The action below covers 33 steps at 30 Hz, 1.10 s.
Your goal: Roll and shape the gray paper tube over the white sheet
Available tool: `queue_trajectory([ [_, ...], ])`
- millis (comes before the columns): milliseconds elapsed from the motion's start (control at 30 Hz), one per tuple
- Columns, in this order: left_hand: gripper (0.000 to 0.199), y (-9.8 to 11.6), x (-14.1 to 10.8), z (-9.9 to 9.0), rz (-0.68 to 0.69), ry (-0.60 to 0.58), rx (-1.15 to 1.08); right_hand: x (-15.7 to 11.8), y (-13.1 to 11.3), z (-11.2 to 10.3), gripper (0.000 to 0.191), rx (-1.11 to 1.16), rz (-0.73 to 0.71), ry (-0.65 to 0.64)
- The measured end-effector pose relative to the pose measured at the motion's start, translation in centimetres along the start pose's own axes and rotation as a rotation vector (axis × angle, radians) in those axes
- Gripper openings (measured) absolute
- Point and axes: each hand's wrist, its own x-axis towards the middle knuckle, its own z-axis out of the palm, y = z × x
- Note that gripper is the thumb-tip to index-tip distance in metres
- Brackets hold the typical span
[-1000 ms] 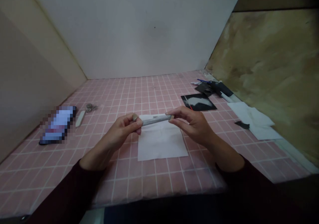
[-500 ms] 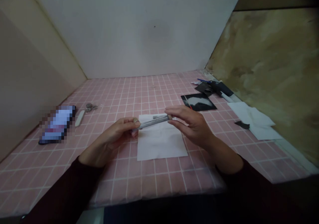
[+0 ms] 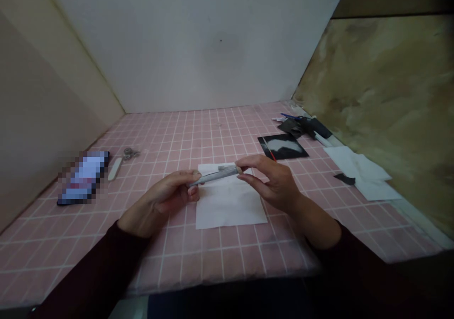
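Observation:
A narrow grey-white strip (image 3: 217, 175), looking like folded or rolled paper, is held between my two hands above the table. My left hand (image 3: 177, 186) pinches its left end between thumb and fingers. At the strip's right, slightly higher end, my right hand (image 3: 271, 179) grips with thumb and fingertips. Under it lies a white sheet of paper (image 3: 230, 210), flat on the pink checked cloth. A small grey piece (image 3: 227, 167) shows just behind the strip, partly covered; I cannot make out what it is.
On the left are a phone (image 3: 83, 177) with a blurred screen, a white stick (image 3: 114, 168) and scissors (image 3: 130, 153). To the right lie a black sheet with a white patch (image 3: 283, 146), a red-tipped stick (image 3: 272, 154), black scraps (image 3: 291, 126) and white papers (image 3: 372, 182).
The strip has tilted and dropped a little, and its folds look closer together. My left hand has shifted slightly right; both hands keep their hold.

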Motion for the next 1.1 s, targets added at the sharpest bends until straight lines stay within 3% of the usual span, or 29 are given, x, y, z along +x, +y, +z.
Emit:
queue_trajectory([
  [100,0.023,-0.3,0.0,0.2,0.01,0.018,0.046,-0.1,0.3,0.3,0.016,0.102,0.107,-0.046],
  [233,0.02,-0.9,0.0,0.9,0.193,0.11,0.339,-0.2,0.7,1.2,0.016,0.391,0.409,-0.129],
  [433,0.013,-1.1,-0.3,1.0,0.564,0.139,0.944,0.0,0.7,1.4,0.015,0.371,0.473,-0.19],
  [567,0.007,-0.8,-0.7,1.1,0.734,0.234,1.131,0.3,0.9,1.0,0.021,0.483,0.582,-0.173],
  [633,0.007,-1.1,-0.6,1.3,0.768,0.246,1.177,0.2,0.7,1.2,0.021,0.483,0.578,-0.173],
  [800,0.009,-1.6,-0.5,1.6,0.792,0.141,1.316,0.1,-0.1,1.1,0.016,0.333,0.504,-0.279],
  [967,0.009,-1.2,-0.8,1.5,0.893,0.273,1.321,0.3,-0.1,0.3,0.014,0.235,0.356,-0.183],
  [1100,0.008,-1.4,-0.7,1.6,0.873,0.155,1.335,0.2,-0.5,0.7,0.01,0.126,0.254,-0.264],
])
